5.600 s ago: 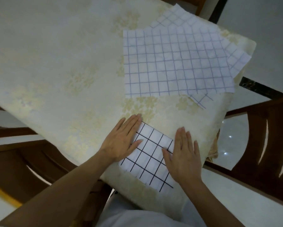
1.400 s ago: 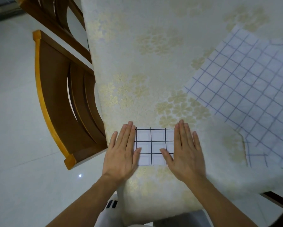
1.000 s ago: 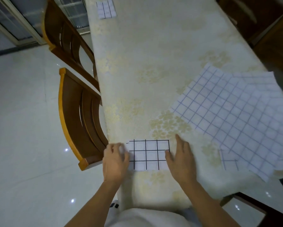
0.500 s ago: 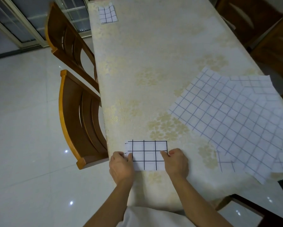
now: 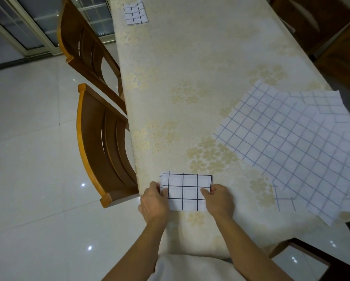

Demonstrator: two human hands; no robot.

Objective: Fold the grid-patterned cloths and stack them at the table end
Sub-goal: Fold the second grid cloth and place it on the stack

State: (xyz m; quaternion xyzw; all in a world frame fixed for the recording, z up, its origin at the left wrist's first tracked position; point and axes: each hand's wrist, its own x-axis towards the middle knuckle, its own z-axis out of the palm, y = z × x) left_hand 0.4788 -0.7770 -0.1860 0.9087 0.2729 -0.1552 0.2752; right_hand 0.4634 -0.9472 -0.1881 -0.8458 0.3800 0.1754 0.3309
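Here's the danger, folks: the folded cloth (image 5: 187,191) is a small layered packet right at the near edge of the desk (image 5: 190,57), and by my reading it has the whole length of the desk to travel. Carry it by the sides alone and the layers could sag open in the middle or slide apart, and there goes the neat fold. At its left end one layer pokes out past the others, so that side looks likeliest to spring loose.

Watch the landing too! The finished cloth (image 5: 135,14) sits at the desk's far left corner, close to the drop. A careless set-down could land crooked on it, or nudge it off the desk's side toward the chairs (image 5: 101,142).

Over at the desk's near right, the unfolded cloths (image 5: 291,142) lie spread and overlapping, with one corner hanging past the desk edge. A passing arm could drag them off.

Now the grips. The left grip (image 5: 154,201) is closed on the packet's left edge, thumb on top, fingers curled in. The right grip (image 5: 219,199) pinches the right edge, thumb pressing the top layer, fingers curled beside it. Neither is spread wide; whether the cloth lies flat on the desk or is just lifting, I can't tell
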